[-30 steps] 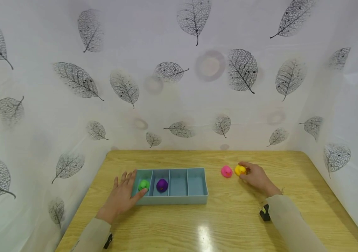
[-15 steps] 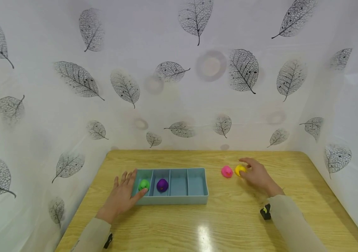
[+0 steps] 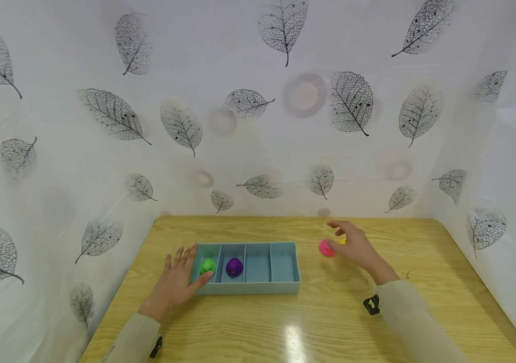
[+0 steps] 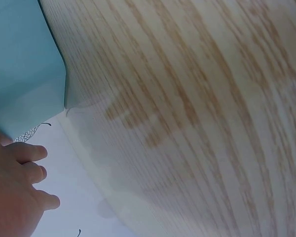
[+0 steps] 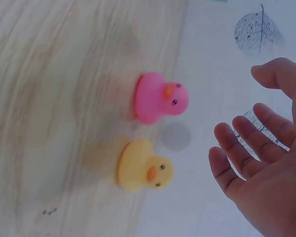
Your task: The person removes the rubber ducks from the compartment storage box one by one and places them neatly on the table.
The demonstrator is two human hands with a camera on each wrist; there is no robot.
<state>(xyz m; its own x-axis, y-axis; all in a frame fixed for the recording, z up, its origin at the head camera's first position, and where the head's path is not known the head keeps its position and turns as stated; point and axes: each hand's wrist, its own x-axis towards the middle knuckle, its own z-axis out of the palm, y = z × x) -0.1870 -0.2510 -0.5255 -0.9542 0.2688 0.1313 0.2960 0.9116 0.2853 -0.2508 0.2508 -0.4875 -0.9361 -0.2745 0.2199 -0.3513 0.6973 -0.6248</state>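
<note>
A pale blue tray (image 3: 258,288) with several compartments stands on the table. Its leftmost compartment holds a green rubber duck (image 3: 207,265), and the one beside it a purple rubber duck (image 3: 234,267). My left hand (image 3: 173,286) rests at the tray's left end, fingers extended and thumb over the near rim. The left wrist view shows the tray's corner (image 4: 29,74) above these fingers. My right hand (image 3: 358,247), fingers spread and holding nothing, hovers by a pink rubber duck (image 5: 155,98) and a yellow rubber duck (image 5: 138,168). In the head view it mostly hides the yellow one.
The wood-grain table (image 3: 330,322) meets a white leaf-printed curtain (image 3: 258,141) at the back and sides. The tray's two right compartments (image 3: 284,262) hold nothing. Bare tabletop lies between the tray and the pink duck.
My right hand has come away from the yellow duck and moved left, over to the pink duck. Both ducks stay where they were. My left hand has not moved.
</note>
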